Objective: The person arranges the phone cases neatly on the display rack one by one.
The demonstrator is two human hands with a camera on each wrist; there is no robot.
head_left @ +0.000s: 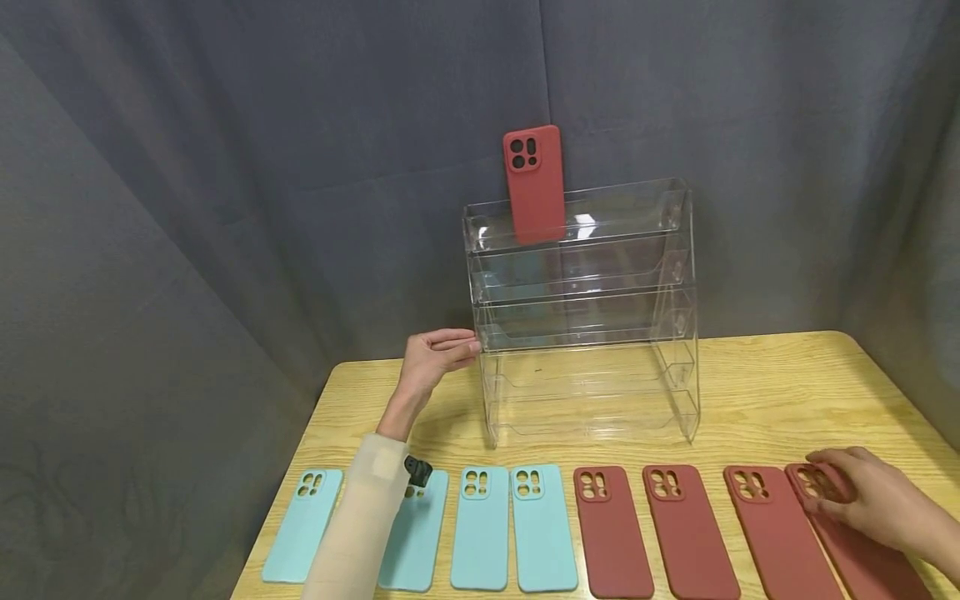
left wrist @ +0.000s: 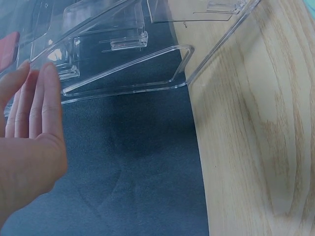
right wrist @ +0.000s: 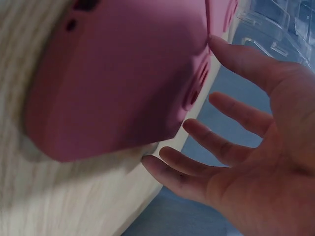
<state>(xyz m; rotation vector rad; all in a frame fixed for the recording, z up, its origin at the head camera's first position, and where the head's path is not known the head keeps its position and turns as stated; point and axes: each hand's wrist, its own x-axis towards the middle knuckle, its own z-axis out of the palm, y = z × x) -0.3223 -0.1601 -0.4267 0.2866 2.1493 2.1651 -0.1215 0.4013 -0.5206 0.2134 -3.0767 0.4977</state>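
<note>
My left hand (head_left: pixel 437 360) is at the left side of a clear plastic tiered rack (head_left: pixel 585 350), its straight fingertips and thumb touching the side panel. In the left wrist view those fingers (left wrist: pixel 51 105) lie along the panel's edge. My right hand (head_left: pixel 873 500) is over the rightmost red phone case (head_left: pixel 870 554), which lies flat on the table. The right wrist view has the thumb tip at the side of this phone case (right wrist: pixel 123 73), and the other fingers spread beside its camera end. One red phone case (head_left: pixel 536 187) stands upright in the rack's top tier.
Left of my right hand lie more red phone cases, including one beside it (head_left: pixel 783 529). Several light-blue phone cases (head_left: pixel 543 529) lie on the left, one partly behind my left sleeve (head_left: pixel 363 517). A dark curtain (head_left: pixel 375 167) hangs behind the wooden table (head_left: pixel 772 375).
</note>
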